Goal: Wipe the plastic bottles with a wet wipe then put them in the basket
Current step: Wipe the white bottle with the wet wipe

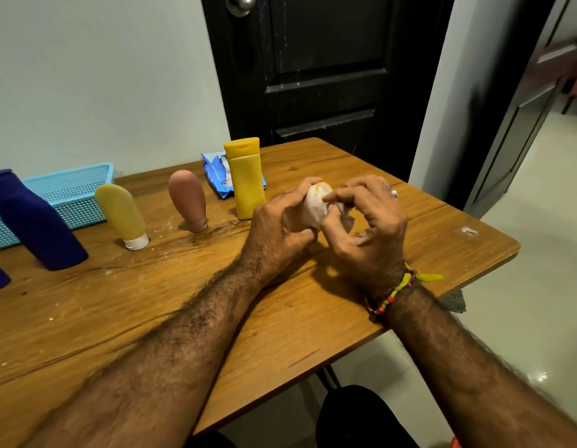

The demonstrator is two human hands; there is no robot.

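left hand curled round wipe-wrapped bottle | right hand fingers pinching the wet wipe | basket far left

No readable text anywhere before me. Blue wipes packet behind my yellow bottle carries small white print, too blurred to read.

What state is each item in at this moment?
Left hand: grips the wrapped bottle.
Right hand: pinches the wipe.
Wipe: wrapped round a yellow bottle.
Tall yellow bottle: upright, cap shut.
Pale yellow tube: standing on its cap.
Brown tube: standing on its cap.
Blue bottle: standing.
Basket: no bottle seen inside.
Wipe pack: lying open.
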